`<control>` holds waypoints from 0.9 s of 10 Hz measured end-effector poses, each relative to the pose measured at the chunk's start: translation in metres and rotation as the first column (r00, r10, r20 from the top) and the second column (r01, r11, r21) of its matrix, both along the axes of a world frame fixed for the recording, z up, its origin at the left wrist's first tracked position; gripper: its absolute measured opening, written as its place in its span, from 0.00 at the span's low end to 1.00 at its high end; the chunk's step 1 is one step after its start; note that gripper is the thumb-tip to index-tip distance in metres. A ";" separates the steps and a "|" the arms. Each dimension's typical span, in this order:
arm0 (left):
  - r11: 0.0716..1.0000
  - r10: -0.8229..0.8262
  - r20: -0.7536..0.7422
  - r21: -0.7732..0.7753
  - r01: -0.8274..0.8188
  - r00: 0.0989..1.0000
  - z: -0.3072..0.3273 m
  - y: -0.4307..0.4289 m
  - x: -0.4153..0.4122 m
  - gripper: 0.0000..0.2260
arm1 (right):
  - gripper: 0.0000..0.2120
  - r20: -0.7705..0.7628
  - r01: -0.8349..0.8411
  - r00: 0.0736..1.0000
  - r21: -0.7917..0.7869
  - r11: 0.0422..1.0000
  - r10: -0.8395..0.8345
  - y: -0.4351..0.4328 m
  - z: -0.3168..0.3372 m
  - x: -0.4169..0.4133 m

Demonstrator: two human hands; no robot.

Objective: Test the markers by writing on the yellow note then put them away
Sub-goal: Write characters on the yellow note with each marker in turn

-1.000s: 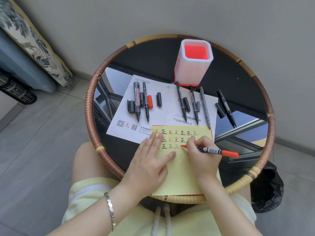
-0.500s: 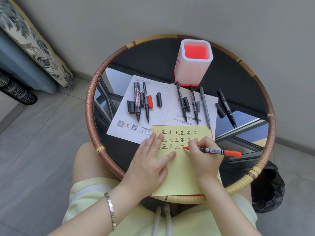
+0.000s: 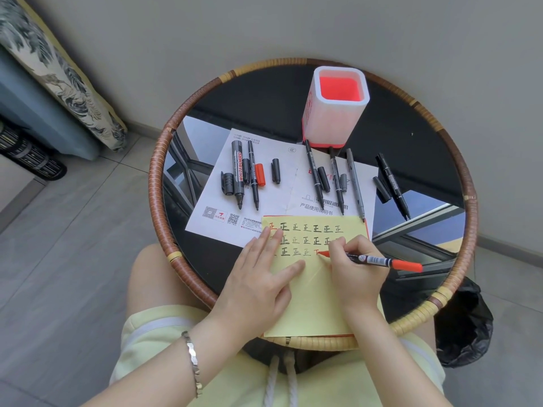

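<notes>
Gripping a red marker in curled fingers, the right hand sets its red tip on the yellow note, at the right end of the third row of written characters, where a red stroke shows. The barrel points out toward 3 o'clock and its far end is red. The left hand lies flat on the note just to the left, fingers straight, fingertips over the start of the rows and thumb stretched toward the right hand (the two hands are near each other, not touching). A silver bracelet sits on the left wrist.

The note lies at the 6 o'clock edge of the round worktop, its near edge over the woven rim, its far edge overlapping a white printed sheet spread across the middle. On that sheet, toward 9 o'clock, lie an uncapped whiteboard marker, a large black cap beside it, a thinner black marker, a red cap and a small black cap. Nearer the centre, three uncapped markers lie with tips toward the note and loose caps between them. At 3 o'clock a black marker and its cap lie on bare dark glass. A square pen holder, red inside, stands near 12 o'clock. A black bag sits on the floor beyond the rim at 4 o'clock.
</notes>
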State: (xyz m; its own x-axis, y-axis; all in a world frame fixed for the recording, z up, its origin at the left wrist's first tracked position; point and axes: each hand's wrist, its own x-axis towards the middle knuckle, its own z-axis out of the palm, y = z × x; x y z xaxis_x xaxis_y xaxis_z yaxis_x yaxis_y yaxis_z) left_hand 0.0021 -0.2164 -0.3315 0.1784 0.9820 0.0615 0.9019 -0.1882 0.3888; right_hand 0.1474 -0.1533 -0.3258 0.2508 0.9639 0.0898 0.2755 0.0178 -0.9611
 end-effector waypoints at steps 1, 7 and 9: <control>1.000 0.000 -0.002 -0.001 0.000 1.000 0.000 0.000 0.000 0.17 | 0.20 -0.003 -0.022 1.000 -0.007 1.000 0.022 0.000 0.000 0.000; 1.000 0.006 0.022 0.000 -0.006 1.000 -0.001 0.000 0.001 0.17 | 0.22 -0.015 0.064 0.998 -0.014 0.998 -0.064 -0.001 0.001 0.000; 1.000 0.002 0.013 -0.001 -0.002 1.000 -0.001 0.000 0.001 0.17 | 0.20 -0.043 0.119 0.992 -0.015 0.993 -0.119 0.002 0.001 0.004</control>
